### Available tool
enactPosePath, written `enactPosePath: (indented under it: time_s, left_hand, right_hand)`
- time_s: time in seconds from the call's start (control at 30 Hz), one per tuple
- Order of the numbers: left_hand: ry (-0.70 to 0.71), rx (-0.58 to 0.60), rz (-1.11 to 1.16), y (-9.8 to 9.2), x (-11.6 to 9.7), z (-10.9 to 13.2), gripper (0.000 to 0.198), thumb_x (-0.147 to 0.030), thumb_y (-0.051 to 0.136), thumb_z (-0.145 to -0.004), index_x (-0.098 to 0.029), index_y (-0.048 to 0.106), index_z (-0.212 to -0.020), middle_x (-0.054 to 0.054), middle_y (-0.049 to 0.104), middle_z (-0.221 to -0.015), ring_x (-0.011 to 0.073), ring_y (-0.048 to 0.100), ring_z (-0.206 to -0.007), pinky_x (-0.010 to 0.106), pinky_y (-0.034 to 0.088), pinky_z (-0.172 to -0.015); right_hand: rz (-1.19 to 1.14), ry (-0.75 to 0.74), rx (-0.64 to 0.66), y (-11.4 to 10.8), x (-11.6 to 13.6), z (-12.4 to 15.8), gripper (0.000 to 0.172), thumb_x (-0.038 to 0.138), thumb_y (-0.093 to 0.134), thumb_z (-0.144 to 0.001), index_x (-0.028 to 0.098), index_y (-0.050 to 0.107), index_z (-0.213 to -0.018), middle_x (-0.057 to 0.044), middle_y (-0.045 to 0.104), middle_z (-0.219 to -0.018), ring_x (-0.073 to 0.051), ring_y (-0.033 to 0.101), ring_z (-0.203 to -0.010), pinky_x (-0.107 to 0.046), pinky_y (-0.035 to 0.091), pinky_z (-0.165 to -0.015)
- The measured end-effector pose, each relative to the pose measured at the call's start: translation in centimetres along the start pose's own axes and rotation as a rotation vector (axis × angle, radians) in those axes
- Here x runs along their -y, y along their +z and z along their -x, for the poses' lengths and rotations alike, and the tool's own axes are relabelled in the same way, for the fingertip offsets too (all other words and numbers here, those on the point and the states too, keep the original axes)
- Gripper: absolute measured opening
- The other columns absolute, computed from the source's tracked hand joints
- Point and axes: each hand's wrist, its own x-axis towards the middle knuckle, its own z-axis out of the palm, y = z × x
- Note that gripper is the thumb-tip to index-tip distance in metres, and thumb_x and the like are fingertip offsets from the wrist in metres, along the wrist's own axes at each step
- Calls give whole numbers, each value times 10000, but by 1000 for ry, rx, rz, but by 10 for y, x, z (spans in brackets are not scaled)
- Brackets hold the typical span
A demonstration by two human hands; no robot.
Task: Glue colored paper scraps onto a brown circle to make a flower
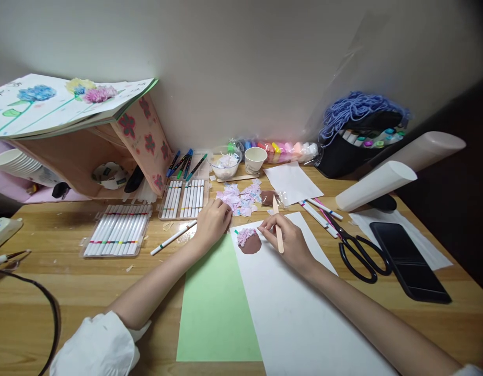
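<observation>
My right hand (286, 241) grips a wooden craft stick (279, 230), which stands nearly upright between the fingers. Its thumb and fingertip pinch beside a brown round patch (251, 245) on a white sheet of paper (296, 308). Small pink-purple paper bits (246, 236) cover the upper part of this patch, with a green mark at its upper left. My left hand (213, 223) has its fingers curled together at the near left edge of a pile of torn pastel paper scraps (245, 198); anything between its fingertips is hidden. A green sheet (218, 313) lies partly under the white one.
Marker sets (118, 230) and a loose marker (173, 238) lie left. Behind the scraps stand a paper cup (255, 159) and a clear bowl (226, 166). Black-handled scissors (359, 253), a phone (408, 261) and white tubes (377, 185) are right. A flower-decorated box (143, 146) stands back left.
</observation>
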Motion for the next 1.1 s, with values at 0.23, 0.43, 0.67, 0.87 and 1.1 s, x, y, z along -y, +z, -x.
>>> enactPosePath:
  time_s: [0.23,0.43,0.67,0.87,1.1]
  left_hand:
    - [-189,-15,305,-7,2,1,160,-299,499,-874,-183,585,-805,32,616,-837,172,559,-795,275,396,-655]
    - [-230,40,456,-16,2,9,213,-342,463,-898,-187,580,-809,23,629,-814,164,574,-767,277,414,-676]
    - [-57,-12,82,-5,-1,2,142,-319,548,-861,-200,622,-886,46,617,-885,213,537,-879,308,393,-690]
    - [-10,-32,-1,5,-2,-9,181,-297,498,-893,-195,625,-814,50,625,-872,213,533,-860,310,376,-666]
    - [-5,-158,126,-22,-13,17,169,-283,472,-915,-188,596,-851,30,621,-851,169,537,-832,277,388,-693]
  right_hand:
    - [-58,19,36,4,1,8,176,300,555,-878,225,456,-753,-29,609,-799,-184,576,-750,-322,437,-696]
    - [-184,70,37,4,4,6,133,295,549,-879,221,469,-802,-53,636,-905,-180,585,-789,-313,451,-701]
    - [-196,65,48,7,5,7,119,296,541,-881,219,490,-805,-45,623,-875,-177,587,-773,-313,453,-697]
    - [-194,52,22,5,1,9,123,303,542,-883,217,485,-816,-47,629,-886,-182,596,-818,-318,460,-726]
    - [-209,62,15,-4,1,18,162,329,453,-927,217,509,-824,-44,625,-875,-177,591,-815,-311,460,-716]
